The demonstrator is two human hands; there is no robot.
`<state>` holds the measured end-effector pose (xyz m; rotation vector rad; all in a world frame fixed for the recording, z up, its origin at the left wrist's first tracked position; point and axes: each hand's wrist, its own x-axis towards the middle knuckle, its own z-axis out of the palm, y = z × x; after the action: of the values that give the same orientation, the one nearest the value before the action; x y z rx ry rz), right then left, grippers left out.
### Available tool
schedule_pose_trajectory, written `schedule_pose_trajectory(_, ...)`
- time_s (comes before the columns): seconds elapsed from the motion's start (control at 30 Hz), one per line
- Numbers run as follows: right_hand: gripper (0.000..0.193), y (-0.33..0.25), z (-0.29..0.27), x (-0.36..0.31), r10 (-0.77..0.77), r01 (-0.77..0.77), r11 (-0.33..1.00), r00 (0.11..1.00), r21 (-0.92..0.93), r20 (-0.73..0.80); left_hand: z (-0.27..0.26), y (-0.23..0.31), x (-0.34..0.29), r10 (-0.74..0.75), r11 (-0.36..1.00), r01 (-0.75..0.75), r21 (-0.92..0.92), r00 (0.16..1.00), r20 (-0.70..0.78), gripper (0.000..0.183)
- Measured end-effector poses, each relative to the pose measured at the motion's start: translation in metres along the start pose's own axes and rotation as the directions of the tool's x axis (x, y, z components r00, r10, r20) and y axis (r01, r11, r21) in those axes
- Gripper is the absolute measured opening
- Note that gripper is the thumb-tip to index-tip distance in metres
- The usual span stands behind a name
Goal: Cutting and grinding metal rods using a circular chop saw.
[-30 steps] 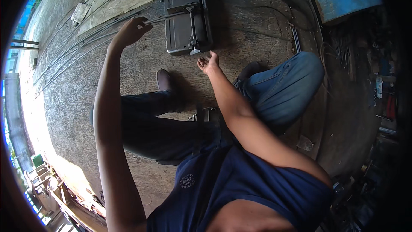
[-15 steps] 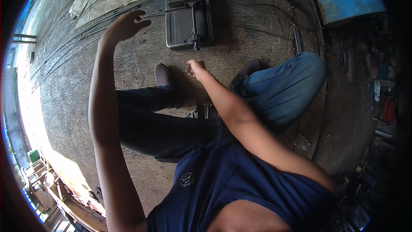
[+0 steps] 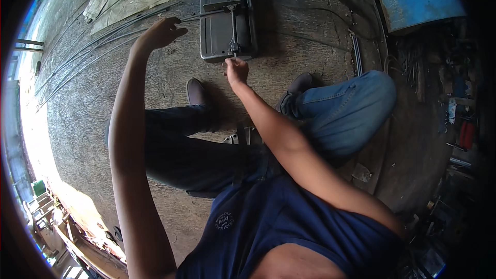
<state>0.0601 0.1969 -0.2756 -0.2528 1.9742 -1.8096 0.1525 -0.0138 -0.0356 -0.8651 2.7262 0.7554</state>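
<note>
Where the right hand (image 3: 236, 69) curls nearly closed at the near edge of the cut-off saw base (image 3: 213, 41), it meets the end of the clamp screw (image 3: 233, 30); whether it truly grips is hidden, and a loose hold could let it slip. Farther up, off the base's left edge, the left hand (image 3: 160, 34) hangs half open by a thin metal rod (image 3: 194, 17), contact unclear. That rod crosses the left edge to the clamp plate (image 3: 219, 6); if under-tightened, it could twist or slide.

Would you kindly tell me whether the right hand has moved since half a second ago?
Yes: the right hand has moved forward, closing its gap to the dark metal base's near end.
</note>
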Motion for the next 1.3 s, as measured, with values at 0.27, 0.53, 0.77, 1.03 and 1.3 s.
schedule_pose_trajectory(0.27, 0.007, 0.015, -0.051, 0.028, 0.609, -0.463, 0.706, 0.783, 0.537, -0.125, 0.103, -0.125, 0.061, -0.435, 0.679, 0.575, -0.457, 0.816, 0.38, 0.044)
schedule_pose_trajectory(0.53, 0.013, 0.018, -0.103, 0.094, 0.727, -0.542, 0.561, 0.684, 0.625, -0.06, 0.198, -0.206, 0.178, -0.506, -0.027, 0.304, -0.952, 0.817, 0.275, 0.049)
schedule_pose_trajectory(0.77, 0.016, 0.032, -0.091, 0.102, 0.776, -0.581, 0.51, 0.63, 0.635, -0.047, 0.213, -0.307, 0.232, -0.472, -0.549, 0.035, -0.835, 0.811, 0.344, 0.053)
schedule_pose_trajectory(1.03, 0.019, 0.034, -0.082, 0.097, 0.806, -0.642, 0.48, 0.591, 0.598, -0.013, 0.209, -0.313, 0.261, -0.744, -0.478, -0.178, -0.86, 0.602, 0.289, 0.028)
schedule_pose_trajectory(1.3, 0.02, 0.039, -0.072, 0.101, 0.819, -0.657, 0.45, 0.574, 0.605, 0.014, 0.197, -0.309, 0.252, -0.712, -0.391, -0.075, -0.917, 0.656, 0.25, 0.021)
